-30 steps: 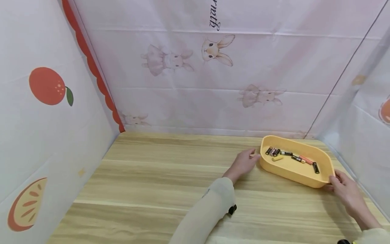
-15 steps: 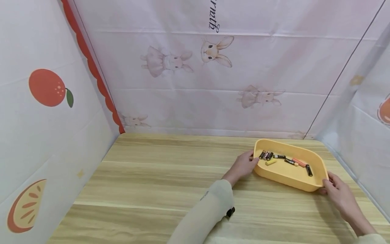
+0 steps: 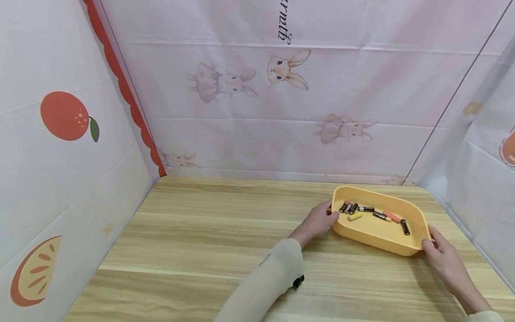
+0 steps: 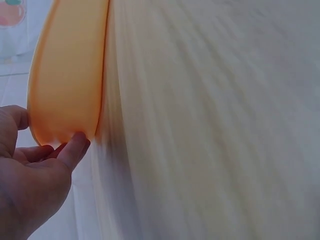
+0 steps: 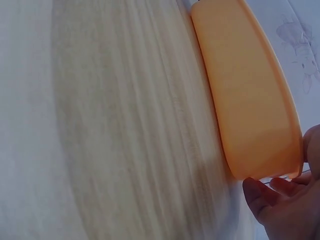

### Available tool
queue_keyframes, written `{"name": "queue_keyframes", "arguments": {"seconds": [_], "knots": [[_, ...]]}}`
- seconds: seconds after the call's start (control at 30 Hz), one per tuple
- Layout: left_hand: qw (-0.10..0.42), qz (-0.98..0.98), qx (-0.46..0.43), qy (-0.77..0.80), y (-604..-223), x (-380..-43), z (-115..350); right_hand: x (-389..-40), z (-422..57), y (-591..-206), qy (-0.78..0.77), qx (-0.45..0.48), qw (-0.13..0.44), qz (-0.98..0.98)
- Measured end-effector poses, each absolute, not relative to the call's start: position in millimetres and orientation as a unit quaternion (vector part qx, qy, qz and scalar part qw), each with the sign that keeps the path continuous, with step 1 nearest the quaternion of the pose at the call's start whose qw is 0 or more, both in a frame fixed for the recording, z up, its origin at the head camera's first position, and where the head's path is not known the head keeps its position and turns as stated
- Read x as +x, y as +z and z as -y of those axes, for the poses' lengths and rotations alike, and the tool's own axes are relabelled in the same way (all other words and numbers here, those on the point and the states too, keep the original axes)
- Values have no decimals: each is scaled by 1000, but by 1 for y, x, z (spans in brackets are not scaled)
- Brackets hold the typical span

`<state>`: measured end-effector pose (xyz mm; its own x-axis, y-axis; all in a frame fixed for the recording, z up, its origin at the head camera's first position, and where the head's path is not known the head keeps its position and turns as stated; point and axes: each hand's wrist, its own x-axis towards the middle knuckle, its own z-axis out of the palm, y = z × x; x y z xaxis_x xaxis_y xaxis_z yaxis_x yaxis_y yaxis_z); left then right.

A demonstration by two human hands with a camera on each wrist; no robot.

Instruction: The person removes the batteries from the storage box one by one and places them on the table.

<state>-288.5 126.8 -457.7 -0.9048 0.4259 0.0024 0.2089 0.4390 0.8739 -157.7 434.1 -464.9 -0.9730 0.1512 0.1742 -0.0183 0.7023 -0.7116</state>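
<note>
A yellow plastic tray (image 3: pixel 372 230) sits at the right of the table. My left hand (image 3: pixel 319 219) holds its left end, the thumb at the rim and the fingers against the outer wall in the left wrist view. At the opposite end my right hand (image 3: pixel 444 261) grips the rim in the same way, with fingertips under the wall in the right wrist view. Several batteries lie loose inside: a cluster of dark ones at the left, a yellow battery (image 3: pixel 355 217), an orange-red battery (image 3: pixel 392 217) and a black battery (image 3: pixel 405 227) near the right end.
The wood-grain table (image 3: pixel 193 241) runs up to a back wall (image 3: pixel 249 147) covered with a rabbit-print sheet. A fruit-print sheet (image 3: pixel 68 192) covers the left side. Another pale sheet (image 3: pixel 483 179) stands close beyond the right hand.
The tray has shifted left and slightly nearer, both hands moving with it. My left hand, beside the tray's left end a second ago, now grips that end. The batteries keep their arrangement.
</note>
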Motion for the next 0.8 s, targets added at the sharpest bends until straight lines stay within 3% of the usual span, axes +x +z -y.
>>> {"name": "queue_keyframes", "arguments": {"seconds": [0.43, 0.8], "knots": [[123, -820, 206, 520, -458, -289, -112, -158, -427, -461, 386, -29, 73, 919], [113, -836, 236, 482, -453, -285, -93, -155, -414, -463, 440, 5, 75, 895]]}}
